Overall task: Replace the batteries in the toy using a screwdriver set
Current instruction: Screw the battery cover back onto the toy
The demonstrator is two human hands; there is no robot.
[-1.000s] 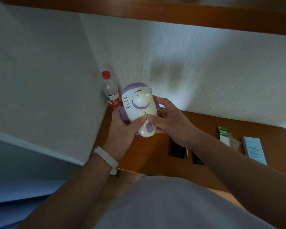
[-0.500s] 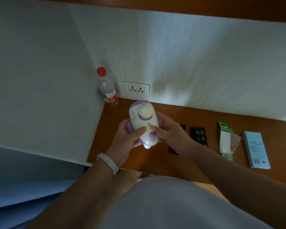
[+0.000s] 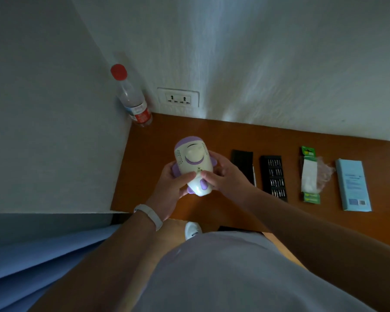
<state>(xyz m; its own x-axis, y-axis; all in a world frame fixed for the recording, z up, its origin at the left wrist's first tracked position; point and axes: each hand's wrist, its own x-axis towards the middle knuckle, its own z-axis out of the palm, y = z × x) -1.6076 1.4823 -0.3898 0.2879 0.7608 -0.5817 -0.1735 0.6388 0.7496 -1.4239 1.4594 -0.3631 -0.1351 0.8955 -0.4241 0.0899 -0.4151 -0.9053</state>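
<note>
**A:** Toy location?

**B:** The toy (image 3: 193, 167) is held between both hands above the left part of the surface (image 3: 189, 131), not touching it. Its long axis runs far to near, with the purple cap end far and the rounded white end near.

**A:** Left grip?

**B:** The left grip (image 3: 169, 190) is curled around the toy's left side. The palm is under the purple side fin and the thumb (image 3: 188, 176) lies across the top face. The fingers underneath are hidden. There's a white wristband (image 3: 149, 213) on that wrist.

**A:** Right grip?

**B:** The right grip (image 3: 225, 179) wraps the right side with the fingers bent against the body. Its thumb tip presses the top face just beside the left thumb tip. Both thumbs meet below a small square mark at mid-body, so the toy sits centred between the two grips, pinched from both sides.

**A:** The rest of the kit?

**B:** It's all on the surface, right of the hands:
- A black case lid (image 3: 242, 163) lies nearest.
- An open bit tray (image 3: 274, 176) comes next, with a thin pale rod between the two. I can't tell what the rod is.
- A green-carded battery pack (image 3: 309, 175) lies further right, with its clear blister torn.
- A pale blue box (image 3: 352, 185) is at the far right.

**A:** Anything else?

**B:** A red-capped bottle (image 3: 133, 100) stands in the far-left corner, and a wall socket (image 3: 178, 96) is just right of it.
</note>
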